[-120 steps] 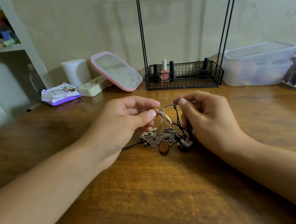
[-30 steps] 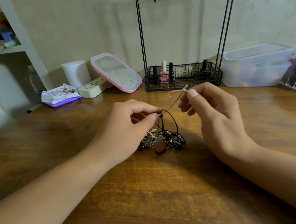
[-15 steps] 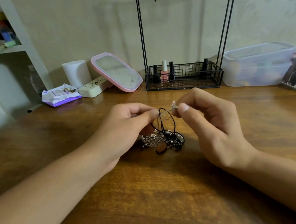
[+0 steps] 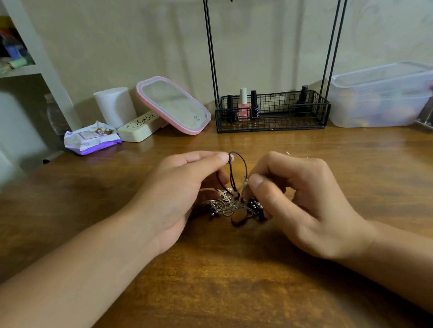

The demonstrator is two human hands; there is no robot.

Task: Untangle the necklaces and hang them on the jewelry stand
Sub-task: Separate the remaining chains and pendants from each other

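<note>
No brand or label reads clearly; the cream case (image 4: 140, 127) carries a dark doodle too small to make out, and the print on the wipes pack (image 4: 91, 139) is blurred. The tangle (image 4: 234, 206) of necklaces lies on the table (image 4: 217, 289) between the two hands, a low heap of silver chain, dark cord and a brown oval pendant; from it a cord loop (image 4: 238, 167) rises roughly upright, its long axis vertical, its top bend toward the wall. The left hand (image 4: 179, 193) pinches the top of that loop between thumb and forefinger, other fingers curled; the right hand (image 4: 302, 199) is closed in a pinch on a thin silver piece just beside the loop, its other fingers folded. The stand (image 4: 273, 110) sits at the table's back edge, well apart from the tangle; its wire basket holds nail-polish bottles.
</note>
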